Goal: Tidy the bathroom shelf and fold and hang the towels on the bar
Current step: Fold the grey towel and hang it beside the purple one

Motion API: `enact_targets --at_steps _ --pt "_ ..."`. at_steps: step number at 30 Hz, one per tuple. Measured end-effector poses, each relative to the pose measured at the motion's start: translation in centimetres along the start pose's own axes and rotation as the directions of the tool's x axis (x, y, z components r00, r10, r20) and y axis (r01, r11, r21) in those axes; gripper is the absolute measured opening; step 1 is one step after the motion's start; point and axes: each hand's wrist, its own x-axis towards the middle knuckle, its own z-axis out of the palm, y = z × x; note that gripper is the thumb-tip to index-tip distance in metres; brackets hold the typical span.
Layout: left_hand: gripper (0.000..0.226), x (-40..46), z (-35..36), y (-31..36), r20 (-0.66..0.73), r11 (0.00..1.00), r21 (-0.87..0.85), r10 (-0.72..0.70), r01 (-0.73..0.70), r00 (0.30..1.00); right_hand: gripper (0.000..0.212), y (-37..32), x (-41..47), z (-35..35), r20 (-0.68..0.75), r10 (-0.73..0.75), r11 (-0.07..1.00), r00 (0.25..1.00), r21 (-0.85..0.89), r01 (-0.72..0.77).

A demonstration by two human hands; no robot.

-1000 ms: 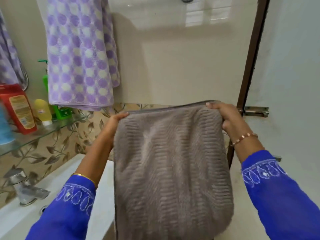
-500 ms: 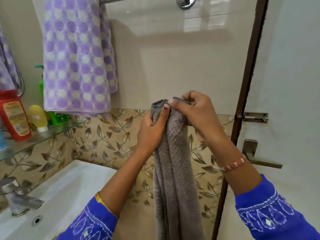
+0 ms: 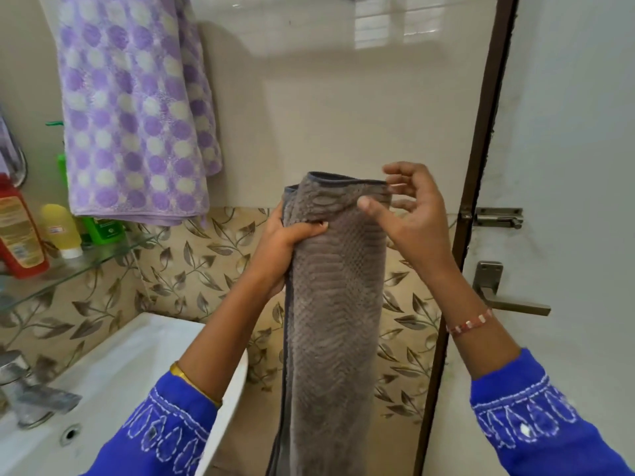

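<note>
A grey textured towel (image 3: 335, 304) hangs folded into a narrow strip in front of me. My left hand (image 3: 285, 245) grips its left edge near the top, thumb across the front. At the towel's top right corner my right hand (image 3: 409, 204) has its fingers spread and loosely bent; the fingertips touch the dark hem and the thumb rests on the front face. A purple and white dotted towel (image 3: 137, 108) hangs at the upper left. Below it, a glass shelf (image 3: 86, 266) carries a red bottle (image 3: 19, 231), a yellow tube (image 3: 62, 230) and a green bottle (image 3: 99, 228).
A white sink (image 3: 113, 379) with a metal tap (image 3: 31, 393) is at the lower left. A brown door frame (image 3: 470, 214) stands right of the towel, with a white door, its latch (image 3: 498, 218) and lever handle (image 3: 508, 300). Leaf-patterned tiles cover the wall behind.
The towel, spread wide a second ago, has been folded into a narrow strip. My left hand shifted lower on its left edge, and my right hand loosened its grip at the top.
</note>
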Motion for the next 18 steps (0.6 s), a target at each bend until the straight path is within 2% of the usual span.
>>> enact_targets --at_steps 1,2,4,5,7,8,9,12,13,15,17,18 --pt "0.051 -0.1 -0.2 -0.1 -0.012 0.999 -0.049 -0.012 0.011 1.0 0.07 1.2 -0.7 -0.2 -0.01 0.028 0.998 1.0 -0.064 -0.029" --pt "0.047 -0.1 -0.4 -0.1 -0.011 0.995 -0.094 -0.017 0.016 1.0 0.088 2.3 -1.4 -0.1 0.042 0.119 0.992 0.992 -0.054 -0.117" --pt "0.039 -0.1 -0.6 0.3 0.013 0.988 -0.154 -0.031 0.033 0.999 0.105 3.9 -2.8 0.5 0.268 0.306 0.917 0.914 0.175 -0.359" --pt "0.04 -0.1 -0.8 0.4 0.018 0.988 -0.151 -0.038 0.04 0.999 0.1 4.4 -3.3 0.9 0.384 0.332 0.83 0.861 0.315 -0.46" --pt "0.05 -0.2 -1.1 0.7 0.02 0.995 -0.098 -0.033 0.035 0.999 0.059 5.4 -3.5 1.8 0.477 0.324 0.686 0.817 0.477 -0.55" --pt "0.052 -0.1 -1.4 0.8 0.008 0.999 -0.052 -0.01 0.011 1.0 0.04 5.4 -3.3 2.1 0.449 0.32 0.687 0.834 0.497 -0.53" --pt "0.048 -0.1 -1.9 0.8 -0.015 1.0 0.001 0.028 -0.028 0.999 0.032 5.2 -2.9 2.4 0.39 0.316 0.715 0.865 0.501 -0.487" --pt "0.043 -0.2 -4.0 0.6 -0.068 0.981 0.159 0.119 -0.107 0.991 0.035 4.5 -1.8 3.1 0.215 0.341 0.792 0.915 0.458 -0.403" --pt "0.053 -0.6 -4.6 0.2 -0.07 0.975 0.196 0.117 -0.102 0.991 0.034 4.3 -1.7 3.3 0.188 0.353 0.799 0.916 0.449 -0.4" --pt "0.086 -1.6 -5.4 -1.1 -0.023 0.957 0.276 0.103 -0.093 0.994 0.029 3.7 -1.5 3.4 0.145 0.34 0.826 0.929 0.425 -0.369" --pt "0.118 -2.4 -5.1 -2.9 0.053 0.945 0.324 0.028 -0.043 0.998 0.025 3.1 -0.7 3.3 0.104 0.275 0.859 0.956 0.419 -0.293" --pt "0.128 -2.8 -4.8 -3.9 0.068 0.945 0.327 -0.024 0.0 0.997 0.025 2.6 -0.4 3.1 0.097 0.248 0.867 0.964 0.422 -0.265"
